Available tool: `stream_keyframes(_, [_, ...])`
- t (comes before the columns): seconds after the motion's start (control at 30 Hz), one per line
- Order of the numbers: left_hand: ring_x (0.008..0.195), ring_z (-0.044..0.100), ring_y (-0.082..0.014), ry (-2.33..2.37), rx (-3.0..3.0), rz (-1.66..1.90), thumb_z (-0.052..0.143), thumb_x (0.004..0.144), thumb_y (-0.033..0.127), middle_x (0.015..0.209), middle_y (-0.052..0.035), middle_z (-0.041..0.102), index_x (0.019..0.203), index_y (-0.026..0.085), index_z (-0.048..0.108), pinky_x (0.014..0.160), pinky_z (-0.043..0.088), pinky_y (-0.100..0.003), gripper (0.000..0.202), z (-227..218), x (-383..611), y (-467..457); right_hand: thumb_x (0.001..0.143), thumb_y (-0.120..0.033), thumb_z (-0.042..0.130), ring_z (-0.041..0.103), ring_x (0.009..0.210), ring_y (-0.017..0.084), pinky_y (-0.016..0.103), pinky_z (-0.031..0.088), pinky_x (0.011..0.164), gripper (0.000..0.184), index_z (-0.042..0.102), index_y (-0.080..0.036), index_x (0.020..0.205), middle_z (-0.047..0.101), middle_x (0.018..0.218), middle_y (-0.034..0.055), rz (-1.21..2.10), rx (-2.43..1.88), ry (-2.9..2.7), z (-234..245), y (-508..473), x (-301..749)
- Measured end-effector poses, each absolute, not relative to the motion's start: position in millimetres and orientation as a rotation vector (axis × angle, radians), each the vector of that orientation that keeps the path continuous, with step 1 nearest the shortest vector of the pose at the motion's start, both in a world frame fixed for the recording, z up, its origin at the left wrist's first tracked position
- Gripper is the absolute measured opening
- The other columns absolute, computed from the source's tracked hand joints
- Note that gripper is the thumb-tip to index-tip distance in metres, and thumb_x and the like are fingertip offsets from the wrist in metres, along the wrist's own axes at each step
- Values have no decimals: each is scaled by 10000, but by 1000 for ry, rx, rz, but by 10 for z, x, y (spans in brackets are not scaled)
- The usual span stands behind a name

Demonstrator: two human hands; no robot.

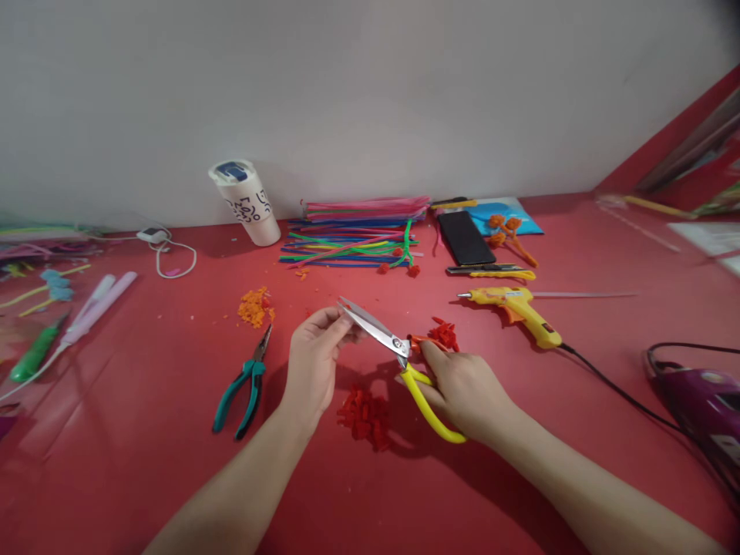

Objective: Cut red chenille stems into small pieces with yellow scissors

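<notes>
My right hand (462, 389) grips the yellow handles of a pair of scissors (381, 335), whose steel blades point up and left. My left hand (315, 351) is pinched at the blade tips, holding something small that I cannot make out. A heap of short red cut pieces (364, 416) lies on the red table (358, 493) below the scissors. More red bits (444, 334) sit just behind my right hand.
Teal pliers (246, 385) lie left of my left hand, an orange crumb pile (254, 306) behind them. A yellow glue gun (514, 306) with its black cord lies right. Coloured pipe cleaners (358, 235), a tilted white cup (246, 202), a phone (464, 237) and a purple appliance (702, 401) stand around.
</notes>
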State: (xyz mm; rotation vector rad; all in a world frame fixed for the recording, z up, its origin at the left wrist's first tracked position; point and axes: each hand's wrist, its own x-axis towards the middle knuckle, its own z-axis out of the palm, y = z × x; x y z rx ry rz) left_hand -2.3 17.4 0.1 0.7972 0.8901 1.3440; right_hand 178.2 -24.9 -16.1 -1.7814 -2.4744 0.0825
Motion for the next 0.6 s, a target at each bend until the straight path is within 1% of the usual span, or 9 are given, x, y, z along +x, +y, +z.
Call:
stream_keyframes(0.2, [574, 560, -85, 909, 788, 1360, 587, 695, 151, 627, 2, 610, 689, 143, 623, 608, 446, -217, 36, 5, -10, 160, 834, -529, 238, 526, 463, 167, 260, 153, 447, 437, 468, -162, 776, 588, 549, 50, 108, -1784, -2474, -153, -252, 1767])
stream_keyframes(0.6, [566, 559, -79, 921, 780, 1363, 593, 690, 153, 625, 9, 622, 684, 150, 625, 610, 440, -212, 33, 13, -4, 146, 832, -550, 220, 524, 472, 169, 262, 148, 453, 479, 486, -153, 800, 590, 560, 58, 160, -1838, -2486, -128, -258, 1745])
